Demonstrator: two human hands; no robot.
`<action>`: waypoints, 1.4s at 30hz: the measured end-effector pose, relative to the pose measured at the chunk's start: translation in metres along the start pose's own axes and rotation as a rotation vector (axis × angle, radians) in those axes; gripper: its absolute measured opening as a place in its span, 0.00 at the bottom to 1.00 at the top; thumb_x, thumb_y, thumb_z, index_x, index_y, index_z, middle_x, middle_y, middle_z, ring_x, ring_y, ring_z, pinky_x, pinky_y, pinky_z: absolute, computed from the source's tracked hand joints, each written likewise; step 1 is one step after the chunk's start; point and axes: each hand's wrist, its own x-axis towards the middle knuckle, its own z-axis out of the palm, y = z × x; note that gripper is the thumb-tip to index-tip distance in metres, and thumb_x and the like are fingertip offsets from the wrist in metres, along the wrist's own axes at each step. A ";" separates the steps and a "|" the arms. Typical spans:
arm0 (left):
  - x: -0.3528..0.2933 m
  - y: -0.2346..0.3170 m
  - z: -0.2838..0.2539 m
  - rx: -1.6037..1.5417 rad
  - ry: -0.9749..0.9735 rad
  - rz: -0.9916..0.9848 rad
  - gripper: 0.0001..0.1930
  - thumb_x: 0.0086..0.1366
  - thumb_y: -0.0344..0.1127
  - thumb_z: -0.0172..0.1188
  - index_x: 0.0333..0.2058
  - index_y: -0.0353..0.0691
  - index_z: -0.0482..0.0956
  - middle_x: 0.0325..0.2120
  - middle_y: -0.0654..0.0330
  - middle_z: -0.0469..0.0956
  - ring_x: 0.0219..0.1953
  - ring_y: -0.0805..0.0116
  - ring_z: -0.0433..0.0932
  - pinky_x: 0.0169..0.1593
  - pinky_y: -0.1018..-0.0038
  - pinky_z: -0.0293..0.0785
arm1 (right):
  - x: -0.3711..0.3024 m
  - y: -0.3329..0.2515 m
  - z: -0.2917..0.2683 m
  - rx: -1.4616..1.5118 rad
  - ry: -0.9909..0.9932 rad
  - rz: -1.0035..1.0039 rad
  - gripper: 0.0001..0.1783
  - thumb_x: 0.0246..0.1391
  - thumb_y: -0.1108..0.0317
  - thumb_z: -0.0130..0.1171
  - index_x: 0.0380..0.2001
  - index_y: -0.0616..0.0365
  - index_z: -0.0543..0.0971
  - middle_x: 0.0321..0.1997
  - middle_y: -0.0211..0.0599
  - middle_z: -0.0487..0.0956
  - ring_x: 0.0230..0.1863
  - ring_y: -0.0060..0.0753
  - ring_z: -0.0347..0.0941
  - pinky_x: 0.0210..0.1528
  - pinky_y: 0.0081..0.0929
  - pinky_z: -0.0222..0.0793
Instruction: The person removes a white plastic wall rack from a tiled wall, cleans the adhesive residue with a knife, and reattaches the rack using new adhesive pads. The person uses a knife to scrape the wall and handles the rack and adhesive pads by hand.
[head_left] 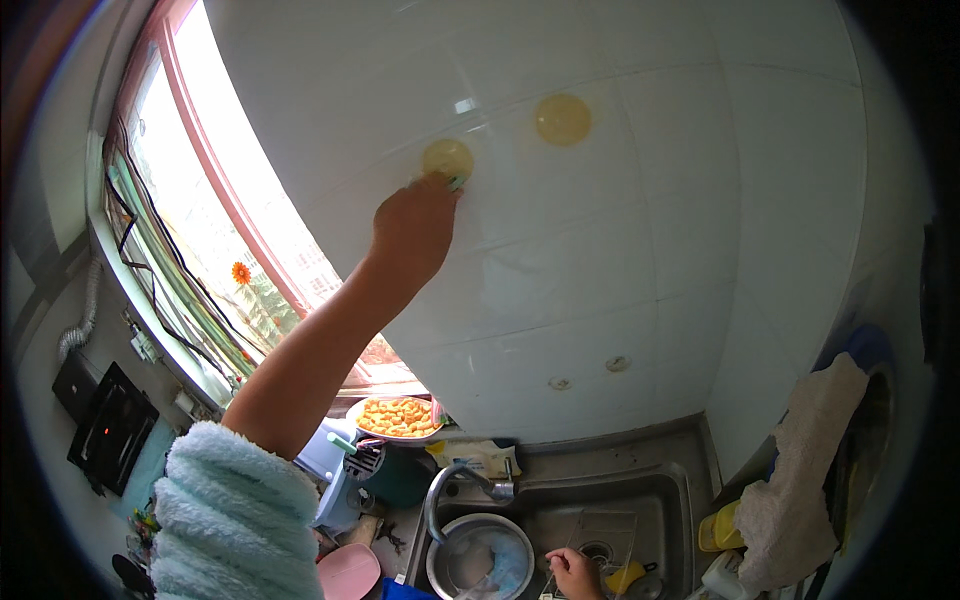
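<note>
Glossy white tiled wall [560, 270] fills most of the view, a bright window [215, 170] at its left; your left hand [415, 225] is raised to the tiles, fingertips together on a small pale-green item [457, 184], mostly hidden, at the lower edge of a round yellowish disc [447, 155]; whether they press the disc itself, I cannot tell; a matching second disc [563, 120] sits up and to the right, untouched; the step in hand looks like work at the first disc's edge, and the next move seems to call for a firm pinch and light, steady contact there; your fluffy pale-blue sleeve [235, 510] rises from lower left; your right hand [577, 575] is low over the metal sink [665, 515], fingers bent, any grip unclear, near a round metal bowl [434, 572] and curved tap [432, 515].
</note>
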 end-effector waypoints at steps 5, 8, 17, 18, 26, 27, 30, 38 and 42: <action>0.006 0.015 -0.011 0.044 -0.021 -0.025 0.17 0.80 0.45 0.53 0.33 0.39 0.76 0.20 0.53 0.82 0.23 0.54 0.86 0.27 0.61 0.82 | -0.005 0.006 -0.001 -0.057 -0.009 -0.016 0.11 0.69 0.62 0.59 0.45 0.54 0.85 0.35 0.47 0.87 0.39 0.52 0.85 0.42 0.44 0.79; 0.008 0.017 -0.012 0.025 -0.035 -0.043 0.19 0.79 0.46 0.53 0.31 0.40 0.78 0.19 0.53 0.83 0.24 0.54 0.86 0.27 0.62 0.82 | -0.010 0.004 -0.003 -0.064 0.007 -0.040 0.10 0.68 0.63 0.59 0.44 0.54 0.85 0.37 0.49 0.87 0.40 0.55 0.85 0.42 0.44 0.79; -0.016 -0.036 0.005 0.123 -0.071 0.028 0.16 0.79 0.44 0.53 0.35 0.43 0.83 0.30 0.53 0.87 0.31 0.53 0.88 0.32 0.59 0.84 | -0.031 -0.008 -0.012 -0.086 -0.005 0.029 0.10 0.67 0.66 0.59 0.43 0.60 0.85 0.40 0.50 0.87 0.43 0.53 0.85 0.45 0.41 0.79; -0.022 -0.054 0.000 0.201 -0.269 -0.039 0.16 0.79 0.44 0.52 0.38 0.42 0.83 0.35 0.52 0.87 0.36 0.54 0.89 0.37 0.57 0.85 | -0.034 -0.008 -0.011 -0.068 -0.001 0.045 0.10 0.67 0.66 0.59 0.43 0.60 0.85 0.40 0.50 0.87 0.43 0.52 0.85 0.45 0.41 0.79; -0.173 -0.021 0.012 -0.382 -0.512 0.274 0.16 0.82 0.40 0.48 0.46 0.30 0.73 0.41 0.44 0.71 0.39 0.44 0.79 0.42 0.51 0.80 | 0.039 -0.097 0.007 -0.094 0.057 -0.282 0.11 0.70 0.68 0.59 0.50 0.61 0.82 0.39 0.41 0.83 0.38 0.36 0.81 0.40 0.33 0.77; -0.192 -0.006 0.011 -0.556 -0.589 0.246 0.16 0.82 0.41 0.47 0.46 0.30 0.73 0.41 0.44 0.71 0.42 0.43 0.78 0.45 0.50 0.77 | 0.055 -0.122 0.006 -0.081 0.132 -0.331 0.13 0.69 0.68 0.59 0.53 0.62 0.80 0.43 0.44 0.82 0.42 0.42 0.81 0.43 0.36 0.77; -0.237 0.051 0.002 -1.086 -0.261 0.001 0.06 0.78 0.32 0.52 0.46 0.35 0.72 0.46 0.42 0.71 0.43 0.42 0.76 0.48 0.55 0.74 | 0.095 -0.194 -0.002 -0.077 0.216 -0.500 0.23 0.69 0.68 0.60 0.63 0.65 0.73 0.56 0.54 0.78 0.54 0.54 0.79 0.54 0.42 0.76; -0.228 0.083 -0.004 -1.335 -0.344 -0.248 0.14 0.76 0.42 0.57 0.46 0.34 0.74 0.36 0.42 0.77 0.40 0.38 0.78 0.45 0.53 0.74 | 0.175 -0.279 -0.008 -0.374 0.268 -0.779 0.36 0.67 0.75 0.54 0.74 0.69 0.57 0.63 0.65 0.73 0.60 0.66 0.75 0.61 0.49 0.73; -0.195 0.049 0.007 -1.495 -0.244 -0.120 0.13 0.73 0.35 0.65 0.50 0.35 0.80 0.42 0.49 0.80 0.44 0.53 0.83 0.49 0.61 0.79 | 0.201 -0.311 -0.031 -0.453 0.195 -0.684 0.30 0.67 0.76 0.52 0.70 0.69 0.62 0.51 0.58 0.78 0.51 0.60 0.78 0.54 0.47 0.75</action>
